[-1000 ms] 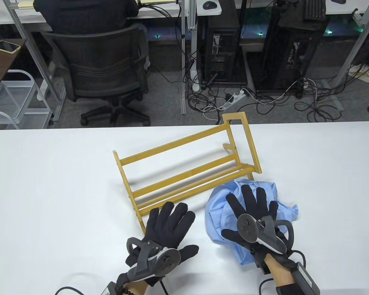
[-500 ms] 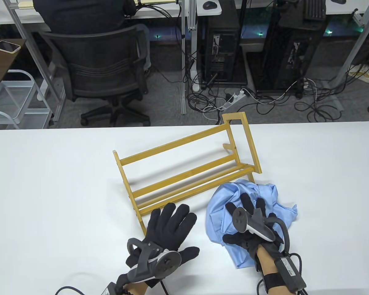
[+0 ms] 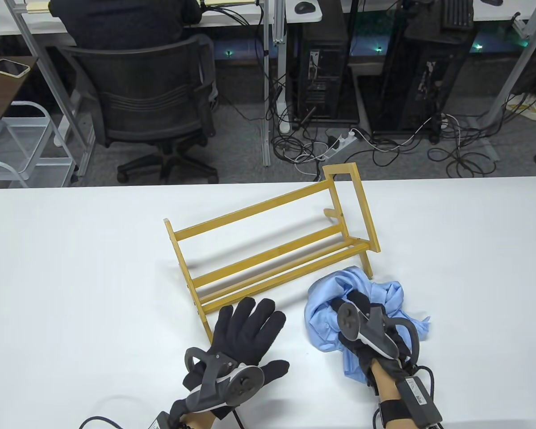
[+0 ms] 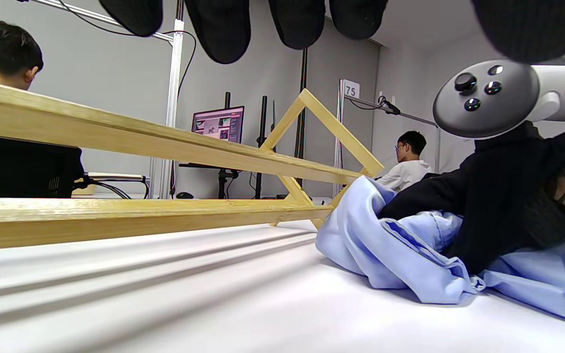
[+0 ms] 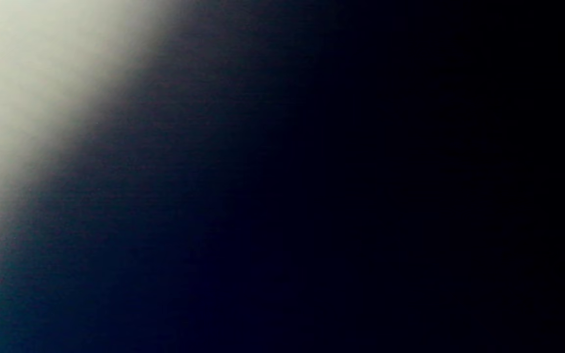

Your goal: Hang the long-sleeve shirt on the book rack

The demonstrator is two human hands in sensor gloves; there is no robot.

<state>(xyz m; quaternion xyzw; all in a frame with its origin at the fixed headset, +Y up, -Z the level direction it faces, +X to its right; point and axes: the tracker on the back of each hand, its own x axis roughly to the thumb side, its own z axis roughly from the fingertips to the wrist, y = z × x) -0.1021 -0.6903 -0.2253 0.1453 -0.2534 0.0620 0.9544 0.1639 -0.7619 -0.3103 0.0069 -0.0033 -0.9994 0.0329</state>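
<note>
Shirt (image 3: 375,292), light blue and long-sleeved, lies crumpled on the white table (image 3: 71,268) just in front of the right end of the book rack (image 3: 268,250); its far edge touches or nearly touches the rack's right foot, I cannot tell which. My right hand (image 3: 370,326) sits on top of the heap with the fingers curled down into the cloth, bunching it into a grasp; the left wrist view shows the same hand (image 4: 488,196) pressed into the folds of the shirt (image 4: 400,245), the tracker (image 4: 483,98) riding above it. My left hand (image 3: 241,335) lies flat on the table with the fingers spread and straight, holding nothing; its fingertips come just short of the near left corner of the rack. From the left wrist I see those fingers (image 4: 218,29) hanging in along the top edge, and the wooden bars of the rack (image 4: 140,147) running away toward its triangular end frame. My right wrist view is almost wholly dark, with a pale blur in the upper left corner; I can make out nothing in it. Beyond the table a person sits in an office chair (image 3: 152,103) with their back to me.
</note>
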